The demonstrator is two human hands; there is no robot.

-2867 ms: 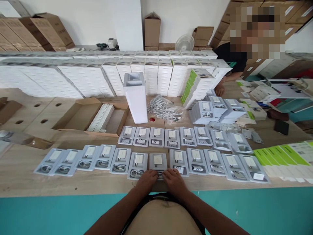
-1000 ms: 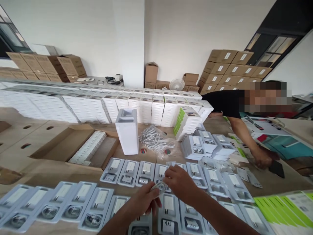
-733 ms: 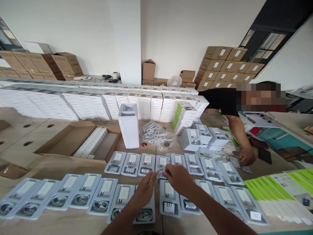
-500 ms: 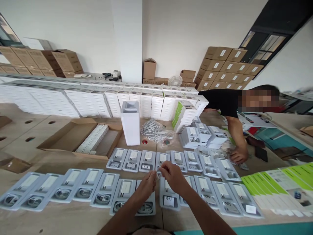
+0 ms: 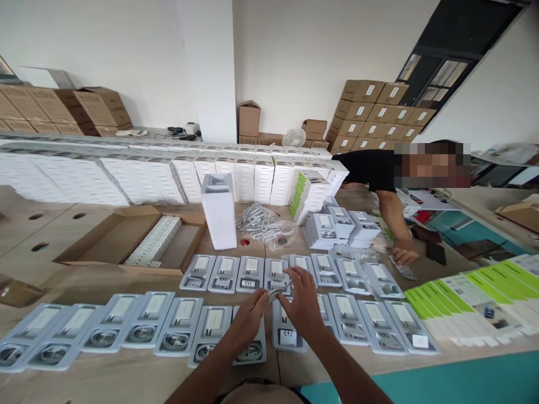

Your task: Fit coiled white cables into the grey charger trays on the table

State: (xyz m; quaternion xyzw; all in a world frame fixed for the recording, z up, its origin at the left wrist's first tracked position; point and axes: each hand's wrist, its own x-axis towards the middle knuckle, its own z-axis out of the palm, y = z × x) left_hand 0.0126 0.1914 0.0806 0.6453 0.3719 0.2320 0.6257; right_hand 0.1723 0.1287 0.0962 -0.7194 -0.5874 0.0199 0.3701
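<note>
Above the gap between the two rows of trays, my left hand (image 5: 249,315) is closed on a light grey charging cable (image 5: 277,291). To its right, the fingers of my right hand (image 5: 302,297) curve loosely apart, with the cable between thumb and fingers. Below my hands lies a grey plastic tray (image 5: 275,343) holding a white charger and a small printed piece. Partly behind my left forearm, another tray (image 5: 261,357) has a coiled cable in it. More trays with coiled cables line the near left; those at right hold chargers and small pieces.
A clear bag of cables (image 5: 265,224) lies beyond the trays, beside a tall stack of nested trays (image 5: 219,216). An open carton (image 5: 113,238) of white chargers is at left. White boxes (image 5: 147,179) form a long wall behind. A co-worker's hand (image 5: 405,252) rests by filled trays.
My right hand has gone from a tight pinch beside the left to a looser, wider hold slightly to the right. The view has shifted slightly. The co-worker's hand stays near the same spot.
</note>
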